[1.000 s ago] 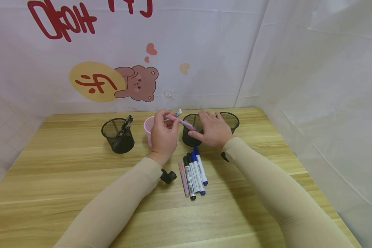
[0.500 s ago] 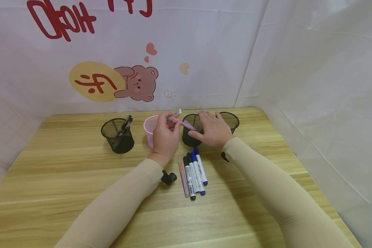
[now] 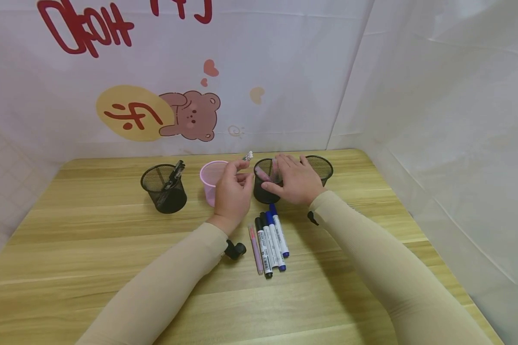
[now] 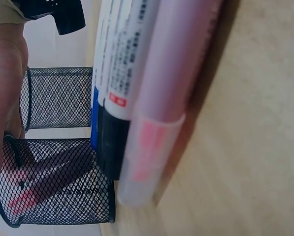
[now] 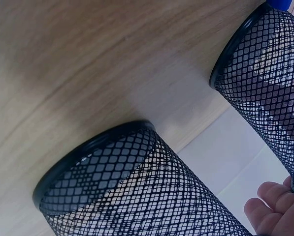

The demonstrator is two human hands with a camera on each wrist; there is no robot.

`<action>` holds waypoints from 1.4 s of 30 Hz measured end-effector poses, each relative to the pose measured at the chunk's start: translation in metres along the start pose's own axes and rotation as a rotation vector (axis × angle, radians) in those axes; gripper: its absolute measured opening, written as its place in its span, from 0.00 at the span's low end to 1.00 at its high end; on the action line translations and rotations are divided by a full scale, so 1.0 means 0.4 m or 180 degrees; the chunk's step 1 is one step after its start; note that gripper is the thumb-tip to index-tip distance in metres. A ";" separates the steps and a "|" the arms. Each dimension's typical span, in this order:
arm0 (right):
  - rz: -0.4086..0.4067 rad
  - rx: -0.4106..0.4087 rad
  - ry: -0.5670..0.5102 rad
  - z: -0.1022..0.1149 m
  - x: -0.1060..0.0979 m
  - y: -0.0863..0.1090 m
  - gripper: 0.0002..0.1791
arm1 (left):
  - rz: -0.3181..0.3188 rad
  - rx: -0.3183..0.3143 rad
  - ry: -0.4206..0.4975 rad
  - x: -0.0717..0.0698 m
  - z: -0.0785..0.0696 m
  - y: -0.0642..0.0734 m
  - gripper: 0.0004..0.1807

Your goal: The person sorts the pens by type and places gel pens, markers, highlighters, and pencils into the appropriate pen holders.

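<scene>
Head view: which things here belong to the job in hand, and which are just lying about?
Likely the job:
left hand
right hand
middle black cup with highlighters inside
loose highlighter
markers
pink cup, left black cup, right black cup, probably

Seemingly just there:
printed backdrop
black wrist device

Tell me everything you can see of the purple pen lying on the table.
The purple pen has a slim lilac barrel and a clear, plastic-looking cap showing pink inside. Capped, it lies flat on the table, leftmost in the row, its cap end on the far side. A black-capped marker lies close along its right side; whether they touch is unclear. Neither the left hand nor the right hand touches it.
</scene>
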State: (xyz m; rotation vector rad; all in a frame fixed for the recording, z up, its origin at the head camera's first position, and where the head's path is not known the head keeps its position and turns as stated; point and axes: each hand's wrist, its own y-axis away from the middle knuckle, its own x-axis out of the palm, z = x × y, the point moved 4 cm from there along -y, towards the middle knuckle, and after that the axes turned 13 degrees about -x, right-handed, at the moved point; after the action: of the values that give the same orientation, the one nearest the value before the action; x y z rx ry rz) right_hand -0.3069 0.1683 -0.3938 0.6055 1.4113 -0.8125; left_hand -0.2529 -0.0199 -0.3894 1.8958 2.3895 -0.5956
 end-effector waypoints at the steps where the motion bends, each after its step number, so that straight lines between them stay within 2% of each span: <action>1: -0.0008 -0.0010 0.0004 0.001 0.000 0.000 0.54 | 0.0012 -0.0003 -0.0006 0.000 0.001 0.001 0.16; 13: -0.0052 -0.0055 0.0003 0.001 -0.001 0.001 0.55 | 0.0109 0.0103 -0.0079 -0.009 0.001 0.015 0.15; 22: 0.0030 -0.0091 0.0054 -0.003 0.002 0.000 0.53 | 0.0254 0.0028 -0.0132 -0.020 0.006 0.024 0.17; 35: 0.0143 -0.0090 0.0000 0.005 -0.005 0.004 0.46 | 0.0335 -0.0095 -0.0202 -0.022 0.019 0.025 0.15; 39: 0.0148 -0.0105 0.0014 0.009 -0.010 0.004 0.49 | 0.0513 -0.0200 -0.0376 -0.020 0.019 0.027 0.16; 42: 0.0134 -0.0077 0.0005 0.008 -0.009 0.002 0.54 | 0.0750 -0.0335 -0.0701 -0.016 0.024 0.030 0.17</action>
State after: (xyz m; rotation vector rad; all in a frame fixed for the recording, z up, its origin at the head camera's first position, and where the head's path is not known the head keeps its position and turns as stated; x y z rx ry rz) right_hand -0.3043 0.1668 -0.3900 0.6154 1.4036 -0.7608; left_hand -0.2421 -0.0265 -0.3998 1.9176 1.9890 -0.6114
